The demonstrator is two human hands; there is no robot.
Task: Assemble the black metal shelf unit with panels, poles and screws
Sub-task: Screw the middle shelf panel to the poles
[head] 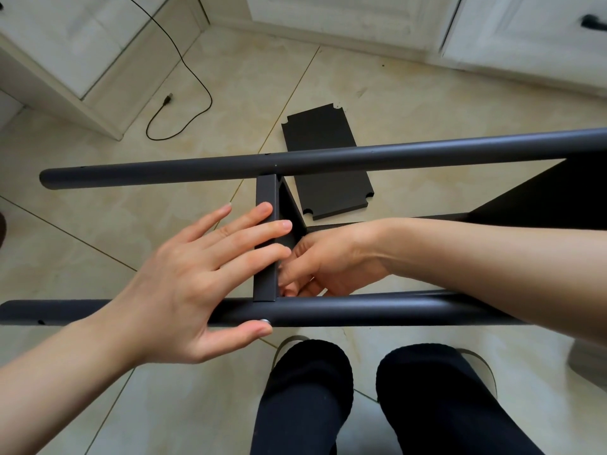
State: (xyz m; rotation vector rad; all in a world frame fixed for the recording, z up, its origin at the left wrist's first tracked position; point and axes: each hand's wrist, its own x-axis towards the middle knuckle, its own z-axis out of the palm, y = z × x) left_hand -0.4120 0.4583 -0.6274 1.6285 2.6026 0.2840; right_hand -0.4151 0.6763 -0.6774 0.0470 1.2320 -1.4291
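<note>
The partly built black shelf unit lies on its side in front of me. Its far pole (328,157) and near pole (345,310) run left to right, joined by an upright black panel (266,192). My left hand (184,277) lies flat, fingers spread, against the panel's left face, thumb beside a silver screw head (264,321) on the near pole. My right hand (328,261) reaches between the poles, fingers curled against the panel's right side. Whatever those fingers hold is hidden. A loose black panel (325,159) lies flat on the floor beyond.
White cabinets (361,21) line the back and left. A black cable (184,103) with a plug end loops on the tiled floor (131,208) at the left. My black-trousered legs (328,389) and slippers are below the near pole. Another shelf panel (551,198) is attached at the right.
</note>
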